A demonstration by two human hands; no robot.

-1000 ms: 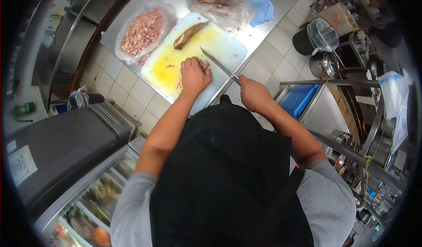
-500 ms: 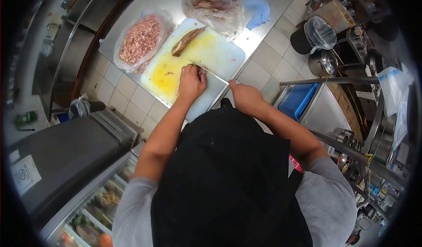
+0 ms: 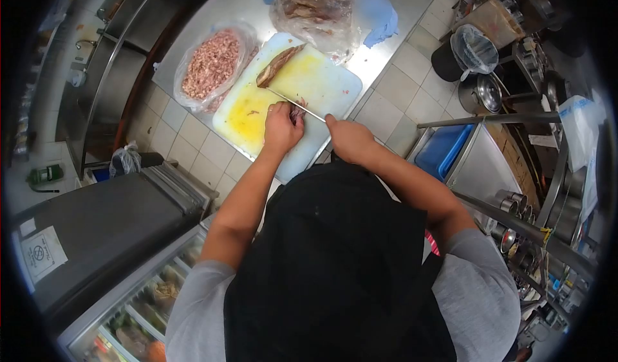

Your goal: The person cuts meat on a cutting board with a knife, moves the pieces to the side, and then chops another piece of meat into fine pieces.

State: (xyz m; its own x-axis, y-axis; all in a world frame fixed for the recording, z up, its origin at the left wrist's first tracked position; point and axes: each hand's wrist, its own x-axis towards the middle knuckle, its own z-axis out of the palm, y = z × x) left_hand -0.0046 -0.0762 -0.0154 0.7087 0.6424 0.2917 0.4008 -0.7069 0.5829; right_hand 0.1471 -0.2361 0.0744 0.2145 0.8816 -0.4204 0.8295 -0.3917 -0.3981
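A cutting board (image 3: 325,82) lies on the table (image 3: 225,1), a bag of chopped meat (image 3: 209,64) to its left, another bag (image 3: 315,8) behind it.

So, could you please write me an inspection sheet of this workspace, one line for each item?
Surface: steel table bearing a white cutting board stained yellow.
Job's things: knife laid across small meat pieces; one long meat strip at the board's far end.
Clutter: bag of chopped meat, bag of meat strips, blue cloth.
Hands: left hand pressing on the meat pieces; right hand closed around the knife handle.
Cables: nothing seen.
Surroundings: tiled floor, lined bin, metal pot, blue tub, glass-front fridge.
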